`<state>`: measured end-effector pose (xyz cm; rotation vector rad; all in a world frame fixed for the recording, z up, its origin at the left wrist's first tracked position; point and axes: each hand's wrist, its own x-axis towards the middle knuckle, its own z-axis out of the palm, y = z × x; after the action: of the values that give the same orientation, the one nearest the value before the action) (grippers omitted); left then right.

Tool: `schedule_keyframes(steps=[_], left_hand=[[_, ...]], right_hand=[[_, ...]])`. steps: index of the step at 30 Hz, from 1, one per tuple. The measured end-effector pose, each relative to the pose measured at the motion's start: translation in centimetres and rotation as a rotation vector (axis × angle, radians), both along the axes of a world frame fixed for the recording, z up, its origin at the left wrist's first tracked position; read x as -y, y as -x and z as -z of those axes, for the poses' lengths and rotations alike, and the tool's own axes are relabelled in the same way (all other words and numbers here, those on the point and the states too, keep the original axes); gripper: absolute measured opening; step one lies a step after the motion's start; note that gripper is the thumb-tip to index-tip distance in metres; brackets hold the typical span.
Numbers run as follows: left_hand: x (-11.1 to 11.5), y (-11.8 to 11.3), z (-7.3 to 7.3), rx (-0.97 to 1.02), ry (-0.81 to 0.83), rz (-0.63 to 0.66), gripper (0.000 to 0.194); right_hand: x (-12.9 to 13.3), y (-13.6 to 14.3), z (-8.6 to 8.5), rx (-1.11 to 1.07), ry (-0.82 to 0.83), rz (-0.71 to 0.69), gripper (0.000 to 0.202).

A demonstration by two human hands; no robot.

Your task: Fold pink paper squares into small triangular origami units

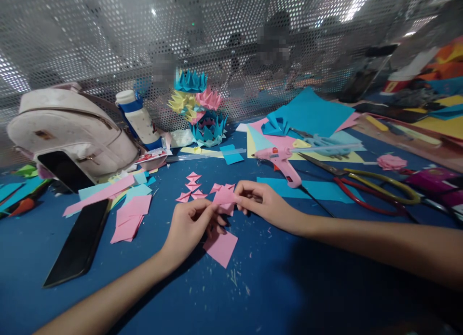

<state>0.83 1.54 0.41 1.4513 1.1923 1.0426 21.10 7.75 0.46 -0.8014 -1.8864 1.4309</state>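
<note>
A small pink sheet of paper (224,196) is pinched between my two hands, just above the blue table. My left hand (191,224) grips its left edge between thumb and fingers. On the opposite edge, my right hand (258,200) holds it with thumb and forefinger. Below my left fingers lies a flat pink paper square (221,249) on the table. Several folded pink paper pieces (193,185) sit just beyond my hands. To the left is a loose stack of pink paper squares (130,219).
A pink glue gun (280,162) and large scissors (379,185) lie to the right. Folded paper flowers (208,127) stand at the back beside a bottle (137,118). Two phones, one a black phone (79,243), and a white backpack (72,122) occupy the left. Blue sheets (314,110) are piled behind.
</note>
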Motion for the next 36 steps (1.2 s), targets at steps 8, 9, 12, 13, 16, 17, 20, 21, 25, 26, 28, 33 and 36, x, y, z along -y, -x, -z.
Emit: schedule_keyframes(steps=[8, 9, 12, 13, 16, 17, 20, 21, 25, 26, 28, 33, 36], left_hand=[[0.3, -0.1, 0.0, 0.014, 0.022, 0.074, 0.044], [0.3, -0.1, 0.0, 0.017, 0.026, 0.082, 0.044], [0.2, 0.0, 0.0, 0.017, 0.020, 0.091, 0.046], [0.2, 0.1, 0.0, 0.012, 0.011, 0.085, 0.045], [0.1, 0.3, 0.0, -0.020, -0.034, 0.047, 0.039], [0.1, 0.4, 0.1, -0.040, -0.054, 0.033, 0.035], [0.0, 0.5, 0.4, -0.138, -0.135, 0.006, 0.027], [0.0, 0.6, 0.5, -0.179, -0.169, -0.001, 0.024], [-0.1, 0.9, 0.8, -0.337, -0.315, -0.023, 0.018], [-0.1, 1.0, 0.8, -0.370, -0.350, -0.024, 0.017], [-0.2, 1.2, 0.8, -0.428, -0.412, -0.025, 0.019], [-0.2, 1.4, 0.9, -0.519, -0.506, -0.025, 0.033], [-0.3, 1.4, 0.9, -0.537, -0.534, -0.022, 0.038]], right_hand=[[0.0, 0.0, 0.1, 0.026, -0.013, 0.020, 0.037], [0.0, 0.0, 0.1, 0.022, -0.021, 0.036, 0.038], [-0.1, -0.1, 0.1, -0.005, -0.015, 0.057, 0.038], [-0.1, -0.1, 0.1, -0.010, -0.008, 0.057, 0.039], [-0.1, -0.1, 0.1, -0.003, 0.005, 0.055, 0.039], [0.0, -0.1, 0.1, 0.001, 0.008, 0.055, 0.039], [0.0, -0.1, -0.1, 0.014, 0.007, 0.055, 0.038], [0.1, -0.1, -0.1, 0.019, 0.005, 0.052, 0.038], [0.1, -0.2, -0.3, 0.041, 0.004, 0.030, 0.037], [0.1, -0.2, -0.3, 0.046, 0.005, 0.024, 0.036], [0.1, -0.2, -0.3, 0.050, 0.005, 0.016, 0.036], [0.0, -0.3, -0.1, 0.046, -0.004, 0.007, 0.037], [0.1, -0.3, -0.1, 0.040, -0.006, 0.006, 0.037]])
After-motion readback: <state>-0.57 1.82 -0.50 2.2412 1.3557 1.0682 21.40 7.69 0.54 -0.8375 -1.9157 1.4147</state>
